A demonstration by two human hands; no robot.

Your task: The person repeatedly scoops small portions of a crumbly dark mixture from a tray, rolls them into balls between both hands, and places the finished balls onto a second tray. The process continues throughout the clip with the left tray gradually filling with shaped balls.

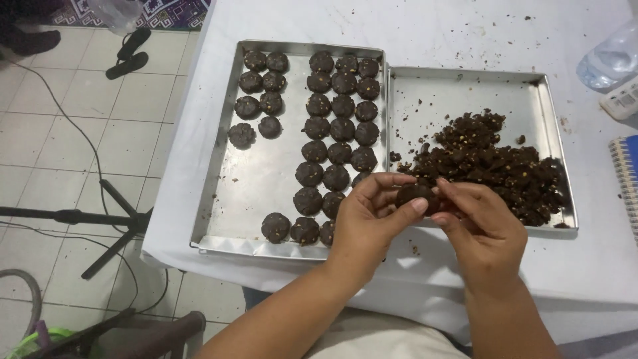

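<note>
My left hand (369, 216) and my right hand (480, 223) meet over the near edge of the table, both pinching one dark brown dough piece (413, 194) between fingers and thumbs. Just behind it lies a loose heap of dark crumbly dough (492, 163) in the right metal tray (465, 90). The left metal tray (259, 179) holds several round dark dough pieces (340, 129) set in rows, the nearest row close to my left hand.
A white cloth covers the table (465, 33), with crumbs scattered on it. A clear plastic bottle (608, 60) and a spiral notebook (626, 173) sit at the right edge. On the tiled floor to the left are a tripod leg (100, 216), cables and dark sandals (129, 53).
</note>
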